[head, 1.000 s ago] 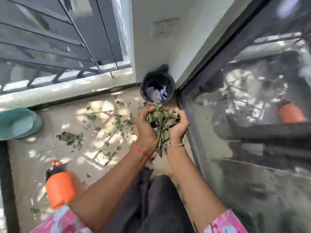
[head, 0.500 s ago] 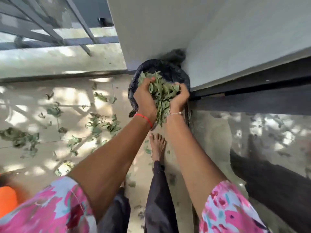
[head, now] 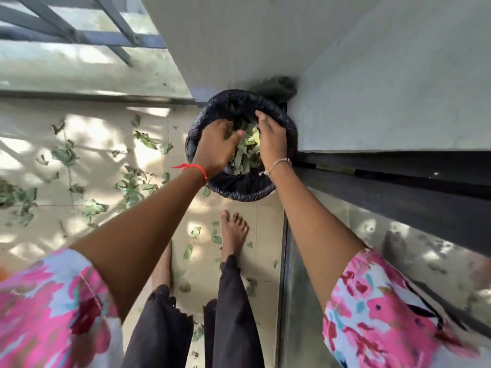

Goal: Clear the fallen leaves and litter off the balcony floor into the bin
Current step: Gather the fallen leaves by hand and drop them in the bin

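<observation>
A round bin point(head: 239, 191) lined with a black bag stands in the corner where the white wall meets the glass door. Both my hands are over its mouth. My left hand point(head: 216, 150) has its fingers spread, and my right hand point(head: 271, 140) is flat and open, with nothing gripped in either. Between and below them a heap of green leaves point(head: 245, 156) lies inside the bin. More fallen leaves point(head: 132, 184) are scattered over the tiled floor to the left, and a few leaves point(head: 195, 232) lie by my bare feet.
My bare feet point(head: 233, 232) stand just in front of the bin. A glass sliding door point(head: 372, 248) with a dark frame runs along the right. A white wall point(head: 265, 35) rises behind the bin. A metal railing point(head: 79, 30) edges the balcony at top left.
My hands carried the bundle of leaves forward over the bin, then opened; the leaves have dropped into the bin. The view has tilted down over the bin.
</observation>
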Tool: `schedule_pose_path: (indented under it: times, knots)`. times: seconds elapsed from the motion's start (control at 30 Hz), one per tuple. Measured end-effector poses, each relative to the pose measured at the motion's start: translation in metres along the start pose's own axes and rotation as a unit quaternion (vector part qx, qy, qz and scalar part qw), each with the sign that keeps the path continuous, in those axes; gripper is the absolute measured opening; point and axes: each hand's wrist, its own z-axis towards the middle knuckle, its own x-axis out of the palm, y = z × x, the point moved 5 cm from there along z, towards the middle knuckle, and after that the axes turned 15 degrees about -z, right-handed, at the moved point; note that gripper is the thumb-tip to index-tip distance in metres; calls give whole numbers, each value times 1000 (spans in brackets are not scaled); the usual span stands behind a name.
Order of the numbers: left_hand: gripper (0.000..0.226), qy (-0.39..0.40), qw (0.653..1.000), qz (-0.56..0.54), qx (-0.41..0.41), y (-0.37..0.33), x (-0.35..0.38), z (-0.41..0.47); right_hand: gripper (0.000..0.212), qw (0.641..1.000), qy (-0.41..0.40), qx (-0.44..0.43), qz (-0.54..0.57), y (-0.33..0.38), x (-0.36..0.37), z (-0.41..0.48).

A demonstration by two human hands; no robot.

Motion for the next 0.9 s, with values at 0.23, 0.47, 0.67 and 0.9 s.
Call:
schedule_pose_path:
  times: [0.23, 0.47, 0.67, 0.9]
  knots:
    - [43, 110, 977, 181, 38, -52, -33, -48, 33, 928, 136, -81, -338, 53, -5, -56]
    - [48, 104, 961, 251, 49, -107, -139, -150, 34, 750, 289, -229, -549, 167, -13, -182]
    - [43, -31, 963, 261, 58, -162, -276, -304, 34, 640, 225, -427, -598, 303, -18, -343]
    - [28, -309, 926, 217, 10, -166, -390, -556, 28, 474, 153, -684, -534, 382, 9, -573]
